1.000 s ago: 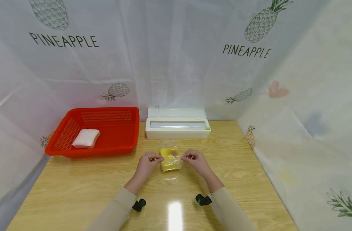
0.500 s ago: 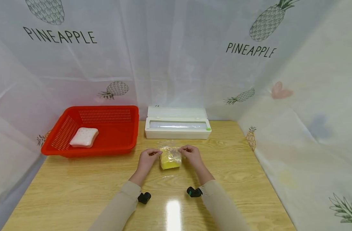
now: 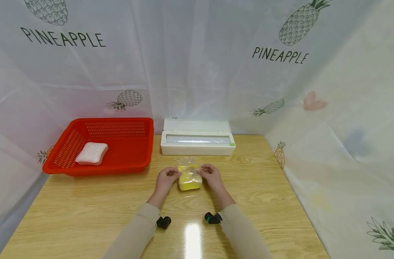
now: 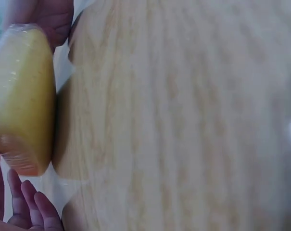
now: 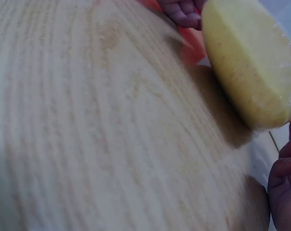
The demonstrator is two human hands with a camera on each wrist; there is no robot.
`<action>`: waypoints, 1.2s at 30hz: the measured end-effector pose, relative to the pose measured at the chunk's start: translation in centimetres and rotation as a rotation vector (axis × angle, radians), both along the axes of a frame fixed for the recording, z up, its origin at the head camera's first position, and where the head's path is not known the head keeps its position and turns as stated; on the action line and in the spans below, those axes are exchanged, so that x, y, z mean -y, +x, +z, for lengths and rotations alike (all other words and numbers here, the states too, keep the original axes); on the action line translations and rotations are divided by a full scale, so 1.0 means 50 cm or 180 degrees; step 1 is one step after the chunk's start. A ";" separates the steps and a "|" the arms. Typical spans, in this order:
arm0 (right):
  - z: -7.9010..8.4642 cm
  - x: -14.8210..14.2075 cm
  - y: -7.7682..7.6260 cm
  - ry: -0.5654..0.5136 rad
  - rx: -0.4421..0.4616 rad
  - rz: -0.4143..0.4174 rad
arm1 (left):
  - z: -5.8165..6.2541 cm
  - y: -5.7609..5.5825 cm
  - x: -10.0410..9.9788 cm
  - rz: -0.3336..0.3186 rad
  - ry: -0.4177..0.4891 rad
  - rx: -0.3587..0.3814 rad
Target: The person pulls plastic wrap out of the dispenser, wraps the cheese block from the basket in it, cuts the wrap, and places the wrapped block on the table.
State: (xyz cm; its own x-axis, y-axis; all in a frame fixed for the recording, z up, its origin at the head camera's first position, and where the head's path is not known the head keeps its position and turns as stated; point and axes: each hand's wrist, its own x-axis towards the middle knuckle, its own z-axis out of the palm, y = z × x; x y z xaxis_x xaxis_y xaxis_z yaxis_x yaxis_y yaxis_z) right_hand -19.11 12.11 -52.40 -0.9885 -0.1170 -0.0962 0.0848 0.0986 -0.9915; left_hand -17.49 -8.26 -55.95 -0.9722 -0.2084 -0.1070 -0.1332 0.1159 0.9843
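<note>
In the head view a yellow sponge (image 3: 189, 185) lies on the wooden table, covered in shiny cling film (image 3: 184, 160) that sticks out flat past its far edge. At its left edge my left hand (image 3: 166, 177) pinches the film between thumb and forefinger. My right hand (image 3: 212, 175) does likewise at the right edge. In the left wrist view, the sponge (image 4: 27, 96) shows side-on, with the left hand's loose fingers (image 4: 32, 204) below its end. The right wrist view has the sponge (image 5: 251, 62) beside the right hand's curved fingers (image 5: 284, 168).
At the back left stands a red basket (image 3: 132, 167) with a pale pink wrapped sponge (image 3: 92, 153) in it. Behind the hands is a white cling film dispenser (image 3: 197, 149), lid up. A pineapple-print curtain (image 3: 190, 72) borders the table's far side.
The right hand has moved left and slightly away to the sponge's edge, drawing film over it. The left hand has shifted slightly away. The film now lies closer over the sponge.
</note>
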 end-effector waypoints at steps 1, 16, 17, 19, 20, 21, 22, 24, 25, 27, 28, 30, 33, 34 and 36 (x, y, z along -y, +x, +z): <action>-0.003 0.000 0.003 -0.0053 -0.0024 -0.0028 | 0.000 0.002 -0.002 -0.0002 0.0018 -0.0017; -0.048 0.027 0.034 0.0327 -0.0623 -0.0190 | 0.009 0.052 -0.028 -0.0128 -0.0403 -0.0403; -0.038 0.030 0.040 0.0354 -0.0718 -0.0130 | 0.008 0.053 -0.029 -0.0142 -0.0405 -0.0405; -0.016 0.034 0.053 0.0411 -0.0787 -0.0005 | 0.008 0.057 -0.033 -0.0173 -0.0355 -0.0390; -0.006 0.036 0.059 0.0440 -0.0789 0.0060 | 0.008 0.059 -0.035 -0.0198 -0.0340 -0.0384; 0.003 0.037 0.064 0.0455 -0.0736 0.0103 | 0.009 0.062 -0.036 -0.0227 -0.0324 -0.0361; 0.006 0.037 0.068 0.0461 -0.0656 0.0134 | 0.010 0.066 -0.037 -0.0268 -0.0304 -0.0318; 0.007 0.036 0.073 0.0438 -0.0526 0.0210 | 0.011 0.073 -0.040 -0.0346 -0.0305 -0.0198; 0.004 0.034 0.074 0.0419 -0.0482 0.0243 | 0.011 0.077 -0.041 -0.0388 -0.0273 -0.0120; -0.008 0.029 0.075 0.0430 -0.0487 0.0341 | 0.012 0.083 -0.043 -0.0469 -0.0228 0.0002; -0.017 0.026 0.074 0.0467 -0.0491 0.0391 | 0.013 0.085 -0.045 -0.0502 -0.0200 0.0040; -0.037 0.021 0.070 0.0520 -0.0501 0.0467 | 0.016 0.089 -0.047 -0.0565 -0.0146 0.0016; -0.060 0.015 0.063 0.0570 -0.0488 0.0566 | 0.018 0.091 -0.050 -0.0630 -0.0127 -0.0072; -0.062 0.014 0.063 0.0565 -0.0503 0.0583 | 0.019 0.092 -0.050 -0.0636 -0.0155 -0.0106; -0.061 0.013 0.065 0.0522 -0.0527 0.0592 | 0.019 0.093 -0.051 -0.0638 -0.0191 -0.0163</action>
State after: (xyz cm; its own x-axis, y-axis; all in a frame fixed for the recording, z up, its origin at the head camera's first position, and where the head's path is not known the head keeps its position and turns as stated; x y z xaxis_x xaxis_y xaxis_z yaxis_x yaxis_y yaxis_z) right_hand -15.85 11.45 -55.47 -0.9554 -0.2937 0.0321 -0.1114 0.2574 -0.9599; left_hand -12.83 -5.73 -54.98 -0.9986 -0.0149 -0.0498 -0.0517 0.1935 0.9797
